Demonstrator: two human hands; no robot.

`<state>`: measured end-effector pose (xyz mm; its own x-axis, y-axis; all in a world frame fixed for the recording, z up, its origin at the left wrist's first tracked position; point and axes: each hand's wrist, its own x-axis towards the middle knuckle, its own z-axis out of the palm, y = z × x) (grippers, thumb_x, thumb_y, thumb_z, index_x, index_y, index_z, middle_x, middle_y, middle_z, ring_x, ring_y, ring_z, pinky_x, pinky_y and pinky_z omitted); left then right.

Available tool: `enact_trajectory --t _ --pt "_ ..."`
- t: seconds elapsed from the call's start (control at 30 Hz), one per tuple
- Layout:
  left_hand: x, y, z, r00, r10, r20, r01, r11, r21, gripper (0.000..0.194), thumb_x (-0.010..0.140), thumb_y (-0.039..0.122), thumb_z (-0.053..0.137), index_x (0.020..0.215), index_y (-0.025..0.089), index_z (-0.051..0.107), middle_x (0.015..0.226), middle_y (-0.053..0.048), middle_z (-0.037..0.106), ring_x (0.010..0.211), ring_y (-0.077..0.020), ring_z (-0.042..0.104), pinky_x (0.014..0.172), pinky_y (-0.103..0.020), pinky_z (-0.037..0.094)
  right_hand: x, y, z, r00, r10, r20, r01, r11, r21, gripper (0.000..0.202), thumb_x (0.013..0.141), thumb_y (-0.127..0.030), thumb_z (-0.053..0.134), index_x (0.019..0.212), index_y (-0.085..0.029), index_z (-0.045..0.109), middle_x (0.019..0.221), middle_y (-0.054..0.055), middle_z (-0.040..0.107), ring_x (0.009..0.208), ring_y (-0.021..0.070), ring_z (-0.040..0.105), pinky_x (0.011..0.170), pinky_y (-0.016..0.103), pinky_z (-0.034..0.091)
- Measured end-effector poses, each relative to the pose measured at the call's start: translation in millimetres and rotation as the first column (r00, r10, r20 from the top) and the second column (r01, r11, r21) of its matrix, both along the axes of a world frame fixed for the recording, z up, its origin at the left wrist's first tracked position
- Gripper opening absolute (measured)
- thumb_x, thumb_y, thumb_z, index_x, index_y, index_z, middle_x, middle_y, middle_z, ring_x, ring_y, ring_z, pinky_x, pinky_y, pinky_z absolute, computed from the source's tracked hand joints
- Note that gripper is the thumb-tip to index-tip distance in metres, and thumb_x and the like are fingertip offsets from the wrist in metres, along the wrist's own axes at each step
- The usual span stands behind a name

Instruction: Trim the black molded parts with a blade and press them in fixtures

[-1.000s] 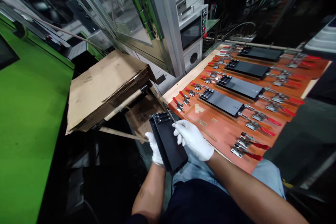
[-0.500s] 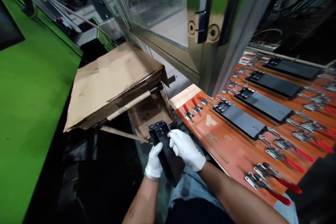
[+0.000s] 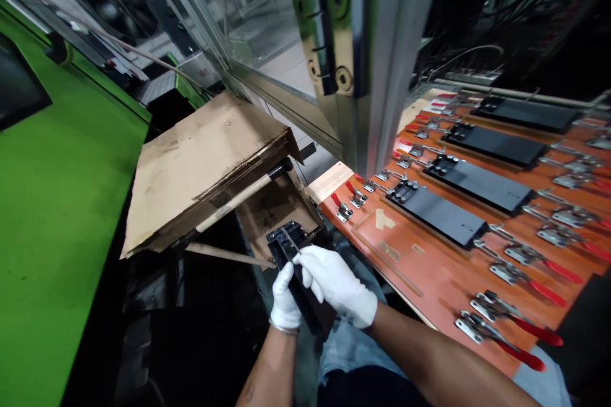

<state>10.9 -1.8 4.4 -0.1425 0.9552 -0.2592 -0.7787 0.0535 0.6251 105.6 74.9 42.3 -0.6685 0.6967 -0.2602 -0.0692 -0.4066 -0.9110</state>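
My left hand (image 3: pixel 285 300), in a white glove, grips the side of a long black plastic part (image 3: pixel 310 305), its thumb along the edge. The part tilts away from me over my lap, with a ribbed, pocketed end at the top. In my gloved right hand (image 3: pixel 337 283), closed in a pinch, is a thin pointed tool (image 3: pixel 290 240). Its tip reaches the pocketed end of the part; its exact kind is too small to make out. Right of my hands, a similar black panel (image 3: pixel 434 213) lies in a fixture on the orange board (image 3: pixel 405 273).
Several toggle clamps with red handles (image 3: pixel 525 350) line the board. A metal-framed glass door (image 3: pixel 363 108) juts in overhead. Ahead stands a cardboard-covered stand (image 3: pixel 205 165) with an open cardboard box (image 3: pixel 267 210) below. A green machine (image 3: pixel 81 203) fills the left.
The thin tool's tip has swung left and lies lower across the part's pocketed end. Both hands still hold their things. The view has shifted slightly.
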Motion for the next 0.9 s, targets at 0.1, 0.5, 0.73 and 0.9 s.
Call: enact_trajectory --t 0.1,0.5,0.73,0.9 --pt "1 -2 4.4 1.000 0.009 0.008 -0.009 1.000 -0.004 0.040 0.079 0.053 0.071 0.072 0.015 0.060 0.054 0.000 0.048 0.060 -0.0225 0.058 0.071 -0.038 0.052 3 -3 5.0 0.999 -0.025 0.036 0.024 0.999 0.032 0.030 0.095 -0.030 0.049 0.067 -0.018 0.054 0.048 -0.005 0.049 0.036 0.0071 0.041 0.039 0.019 0.032" --pt "7 -16 8.8 0.998 0.053 -0.017 -0.052 0.997 0.057 0.032 0.081 0.047 0.073 0.085 0.016 0.066 0.059 -0.001 0.055 0.068 -0.0246 0.063 0.077 -0.039 0.053 15 -17 16.7 1.000 -0.001 0.006 0.001 0.998 0.060 0.024 0.097 -0.018 0.046 0.076 -0.018 0.058 0.049 -0.006 0.051 0.035 0.0075 0.042 0.039 0.019 0.033" --pt "7 -23 8.2 1.000 0.022 -0.019 -0.021 0.999 0.043 0.036 0.082 0.050 0.068 0.081 0.015 0.065 0.061 -0.004 0.054 0.081 -0.0302 0.067 0.081 -0.042 0.055 17 -21 16.9 1.000 0.028 0.008 -0.029 0.996 0.087 0.023 0.099 -0.019 0.044 0.082 -0.018 0.060 0.050 -0.006 0.051 0.036 0.0086 0.042 0.040 0.020 0.032" --pt "4 -24 6.0 0.995 0.097 0.027 -0.097 0.995 0.008 0.026 0.080 0.040 0.071 0.088 0.015 0.069 0.071 -0.005 0.066 0.086 -0.0294 0.070 0.090 -0.042 0.055 16 -22 19.2 0.996 -0.008 0.092 -0.007 0.987 0.163 0.028 0.099 -0.018 0.042 0.074 -0.018 0.055 0.050 -0.006 0.049 0.035 0.0093 0.040 0.041 0.022 0.033"
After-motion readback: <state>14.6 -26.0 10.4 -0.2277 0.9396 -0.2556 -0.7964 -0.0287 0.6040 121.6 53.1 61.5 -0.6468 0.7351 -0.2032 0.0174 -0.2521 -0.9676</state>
